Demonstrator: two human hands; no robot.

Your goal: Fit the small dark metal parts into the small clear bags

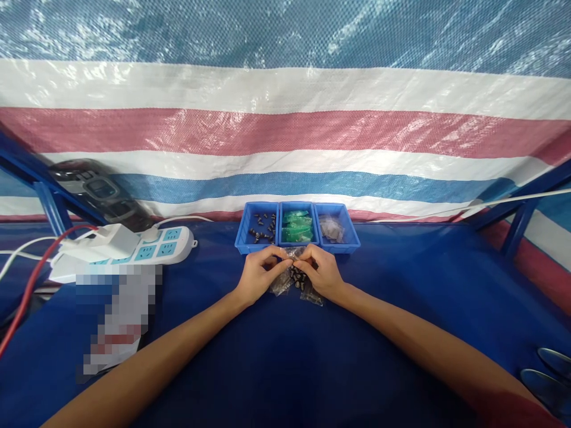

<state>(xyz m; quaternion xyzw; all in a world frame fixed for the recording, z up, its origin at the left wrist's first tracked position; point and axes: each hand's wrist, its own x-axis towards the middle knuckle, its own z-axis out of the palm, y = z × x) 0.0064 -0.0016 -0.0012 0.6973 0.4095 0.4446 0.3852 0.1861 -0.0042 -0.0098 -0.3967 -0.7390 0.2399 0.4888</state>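
Head view, hands: the left hand (256, 274) and the right hand (322, 272) meet at the middle of the table (285, 356), which is covered in dark blue cloth; fingertips of both are pinched on the top of a small clear plastic bag (292, 257).
Bag contents: I cannot tell what is inside the held bag; it hangs just in front of the trays.
Under the hands: small dark screws (297, 278) lie in a loose cluster on the cloth, too bunched to count, with two more clear plastic bags (312, 296) flat beside them.
Trays: three small blue plastic trays in a row, touching side by side, just beyond the hands.
Left tray (256, 229): scattered dark screws, about a dozen.
Middle tray (298, 227): green plastic packets, stacked.
Right tray (335, 230): clear plastic bags, piled.
Left of the table: one white power strip with light-blue sockets (151, 246), a white plug adapter (107, 241) seated in it, a red cable (31, 285) running off.
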